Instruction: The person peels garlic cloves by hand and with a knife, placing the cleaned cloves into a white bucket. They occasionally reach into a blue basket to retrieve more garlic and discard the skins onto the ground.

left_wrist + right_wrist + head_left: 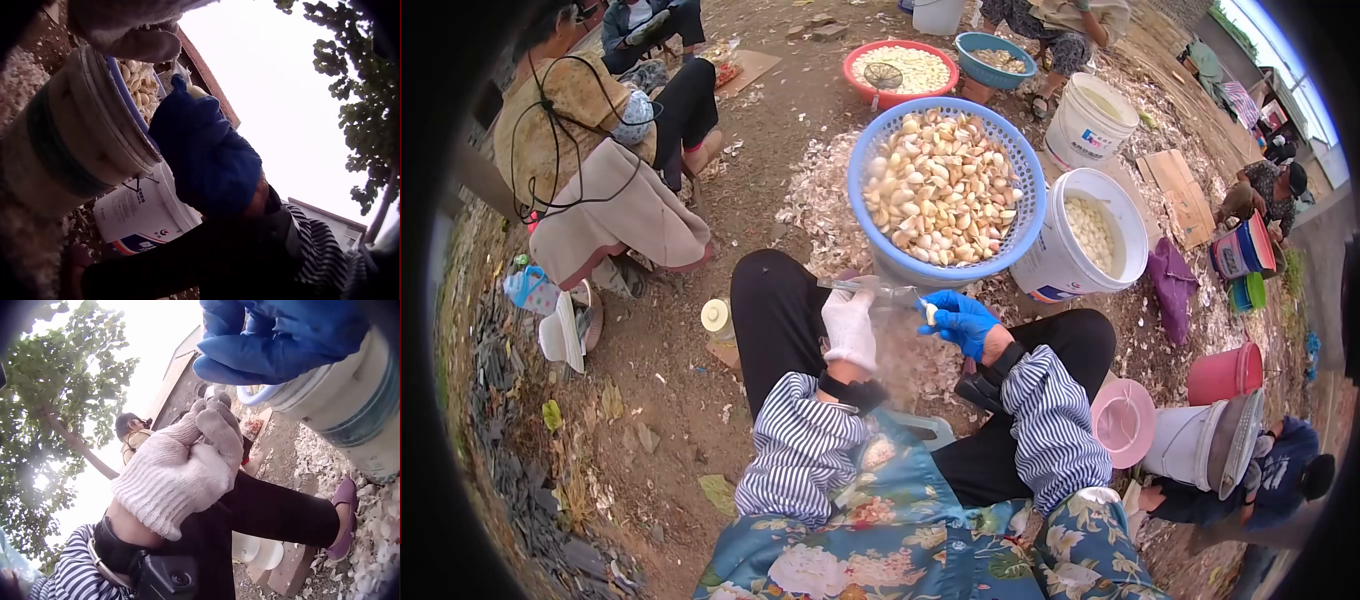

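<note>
In the head view my left hand [850, 325], in a white knit glove, is raised over my lap with its fingers curled. Its fingertips pinch a thin, glossy pale piece [890, 293] pointing toward the other hand; I cannot tell its kind. My right hand [962, 325], in a blue glove, pinches a pale garlic clove [930, 314] close to that piece. In the right wrist view the white glove's thumb and fingers [215, 428] meet at their tips. Just beyond both hands, a blue basket [855, 190] full of garlic cloves [945, 190] stands on a bucket [75, 131].
A white bucket [1135, 215] of peeled cloves stands right of the basket, another bucket [1090, 125] behind it. Farther back are a red basin [950, 75] and a teal basin [1000, 45]. Garlic skins [820, 200] litter the ground. Several people sit around; one person [580, 110] is at left.
</note>
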A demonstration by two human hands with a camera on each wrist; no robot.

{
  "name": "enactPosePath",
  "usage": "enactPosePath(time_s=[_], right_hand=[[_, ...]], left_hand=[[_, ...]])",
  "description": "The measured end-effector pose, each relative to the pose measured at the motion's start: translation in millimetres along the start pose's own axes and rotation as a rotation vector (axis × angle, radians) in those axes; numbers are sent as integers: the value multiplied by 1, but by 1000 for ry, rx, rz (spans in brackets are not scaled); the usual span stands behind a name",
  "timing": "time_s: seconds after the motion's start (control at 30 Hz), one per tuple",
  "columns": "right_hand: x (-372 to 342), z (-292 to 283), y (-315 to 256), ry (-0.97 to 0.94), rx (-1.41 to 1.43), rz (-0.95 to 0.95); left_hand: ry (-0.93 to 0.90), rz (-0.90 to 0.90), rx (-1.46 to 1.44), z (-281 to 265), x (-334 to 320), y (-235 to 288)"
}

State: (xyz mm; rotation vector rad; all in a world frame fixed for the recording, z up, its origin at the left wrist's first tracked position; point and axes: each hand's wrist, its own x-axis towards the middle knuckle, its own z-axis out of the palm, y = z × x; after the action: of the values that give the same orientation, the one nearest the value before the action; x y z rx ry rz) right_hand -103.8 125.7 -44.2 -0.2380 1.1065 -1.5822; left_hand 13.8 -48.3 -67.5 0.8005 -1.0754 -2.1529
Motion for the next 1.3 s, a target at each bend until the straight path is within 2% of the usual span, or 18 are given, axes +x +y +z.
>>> enactPosePath(time_s=[0.03, 0.17, 0.27, 0.4, 0.5, 0.63, 0.8, 0.93, 1.03, 1.13, 1.23, 1.3], right_hand=[[0, 1, -1, -12, -7, -20], [-3, 3, -6, 71, -12, -63], [-2, 1, -3, 105, 23, -95], [1, -2, 0, 92, 40, -104], [2, 0, 2, 81, 53, -105], [0, 5, 0, 89, 43, -71], [5, -5, 10, -12, 96, -52], [4, 1, 8, -51, 157, -49], [6, 8, 0, 16, 182, 32], [4, 20, -7, 106, -32, 49], [4, 15, 8, 121, -128, -101], [8, 10, 10, 220, -87, -133]], left_hand=[[25, 14, 30, 1, 0, 6], [-118, 88, 192, 15, -11, 20], [-253, 45, 201, 32, -27, 34], [-289, 63, 242, 32, -25, 24], [-313, 9, 228, 34, -27, 27], [-268, 17, 214, 33, -27, 20], [-146, -71, 199, 34, -27, 22], [-125, -46, 187, 28, -22, 16], [-122, -59, 137, 26, -22, 18], [-120, -94, 137, 28, -25, 21], [-159, -144, 102, 28, -27, 21], [-197, -167, 56, 26, -24, 17]])
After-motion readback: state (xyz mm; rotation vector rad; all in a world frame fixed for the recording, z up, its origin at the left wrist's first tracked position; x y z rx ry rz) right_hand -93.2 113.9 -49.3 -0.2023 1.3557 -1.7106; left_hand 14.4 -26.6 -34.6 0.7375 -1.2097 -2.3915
